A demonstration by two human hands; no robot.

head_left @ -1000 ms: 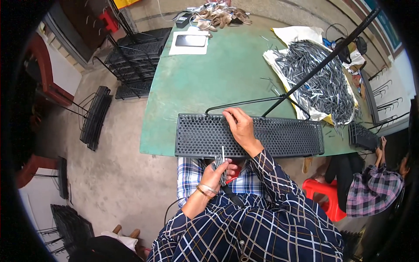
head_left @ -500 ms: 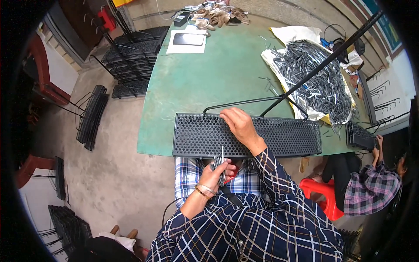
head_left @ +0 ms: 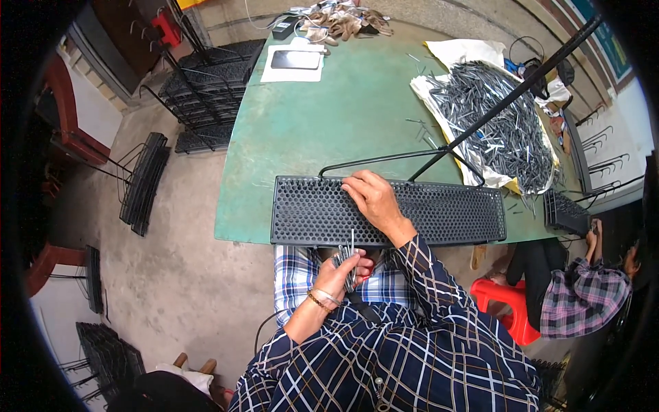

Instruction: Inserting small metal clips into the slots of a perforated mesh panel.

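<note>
The left hand (head_left: 333, 277) clasps metal pins (head_left: 345, 258) beside the black panel (head_left: 449, 214), over whose upper part the right hand (head_left: 377, 202) bends, its grip too obscured to tell.

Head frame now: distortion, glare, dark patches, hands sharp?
Head view: fisheye bows the far wall and blackens the corners; heaped metal rods glint; left hand and right hand look fairly sharp; near the seated co-worker, the right rim goes dark.
</note>
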